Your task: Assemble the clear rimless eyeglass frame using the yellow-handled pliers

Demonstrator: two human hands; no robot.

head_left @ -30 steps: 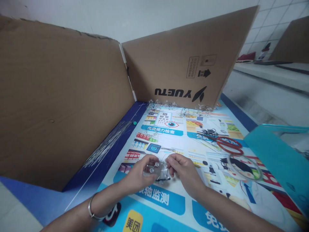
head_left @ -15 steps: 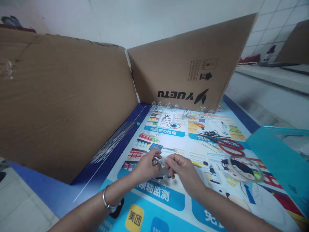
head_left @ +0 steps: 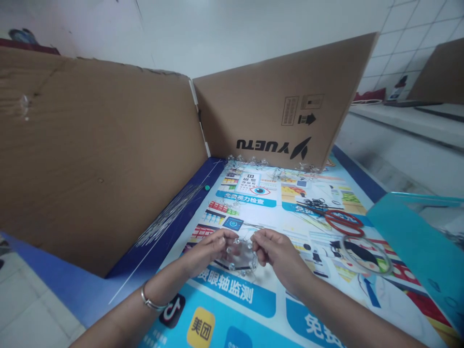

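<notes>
A loop of clear beads (head_left: 232, 266) hangs between my two hands, just over the printed sheet. A dark strand shows along its lower side. My left hand (head_left: 210, 249), with a silver bangle at the wrist, has its fingers closed on the left side of the loop. On the other side, my right hand (head_left: 277, 249) pinches the loop between thumb and fingers. Part of the strand is hidden behind the fingertips.
Red-handled scissors (head_left: 342, 222), black elastic bands (head_left: 317, 203) and a coil of clear line (head_left: 367, 253) lie to the right. Thin wires (head_left: 166, 217) lie left. Cardboard panels (head_left: 145, 145) stand behind; a teal tray (head_left: 398, 217) is at right.
My hands have drawn apart, the left moving leftward, and the bead loop has spread into a wider ring between them. The camera view has shifted slightly.
</notes>
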